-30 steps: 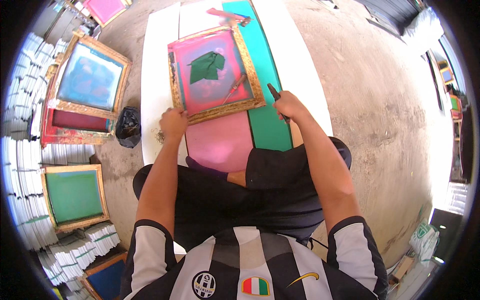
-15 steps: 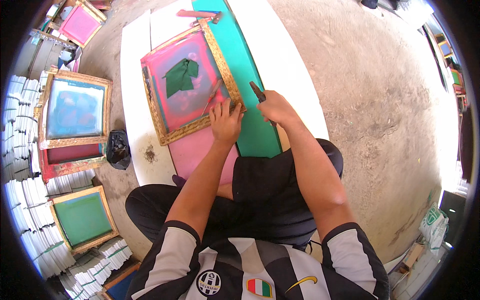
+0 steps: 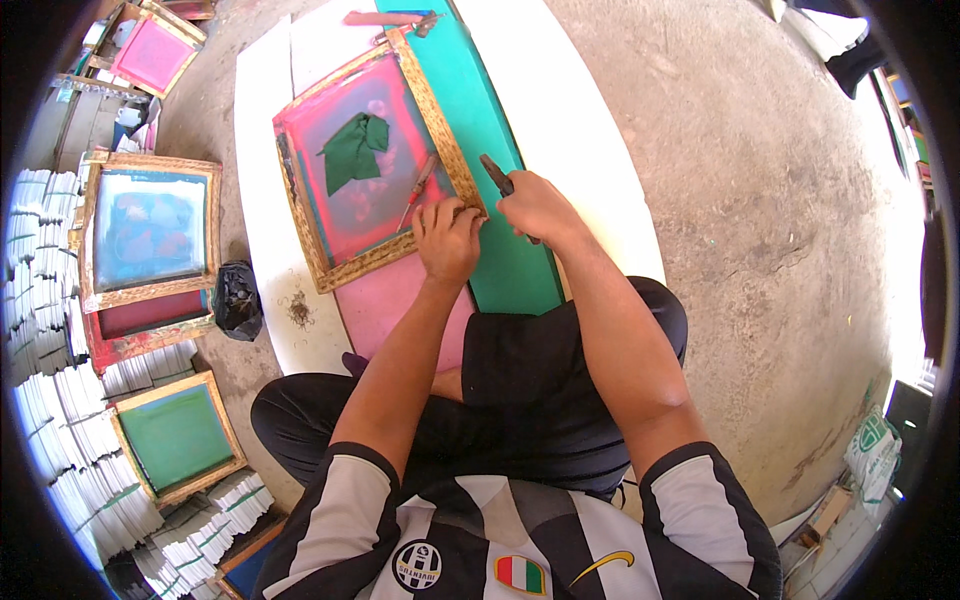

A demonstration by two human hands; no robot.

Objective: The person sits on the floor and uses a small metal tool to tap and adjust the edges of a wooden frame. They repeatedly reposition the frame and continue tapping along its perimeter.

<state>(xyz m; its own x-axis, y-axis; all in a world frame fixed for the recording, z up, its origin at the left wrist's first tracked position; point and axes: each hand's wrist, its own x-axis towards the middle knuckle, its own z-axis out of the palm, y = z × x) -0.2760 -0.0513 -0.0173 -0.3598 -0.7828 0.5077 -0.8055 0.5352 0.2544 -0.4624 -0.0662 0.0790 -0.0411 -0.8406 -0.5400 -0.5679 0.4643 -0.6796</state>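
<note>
A wooden screen-printing frame (image 3: 430, 110) with pink-edged mesh lies tilted on the board in front of me. My left hand (image 3: 447, 240) grips its near right corner, fingers curled over the wood; what lies under the fingertips is too small to make out. Just right of that corner, my right hand (image 3: 543, 207) is closed around dark pliers (image 3: 494, 174), their head pointing up and left, apart from the frame. On the mesh rest a crumpled green cloth (image 3: 352, 152) and a screwdriver (image 3: 418, 186) with a red shaft.
A hammer (image 3: 395, 19) lies beyond the frame, on a green sheet (image 3: 515, 270) beside a pink one (image 3: 400, 318). To the left stand stacks of paper (image 3: 65, 480), more screens (image 3: 150, 290) and a black plastic bag (image 3: 238, 300). Someone's dark-clothed leg (image 3: 856, 65) shows at far right.
My right hand has shifted a little up and left with the pliers, closer to the frame's corner. The left hand's fingers have curled tighter. At upper right, more of another person shows.
</note>
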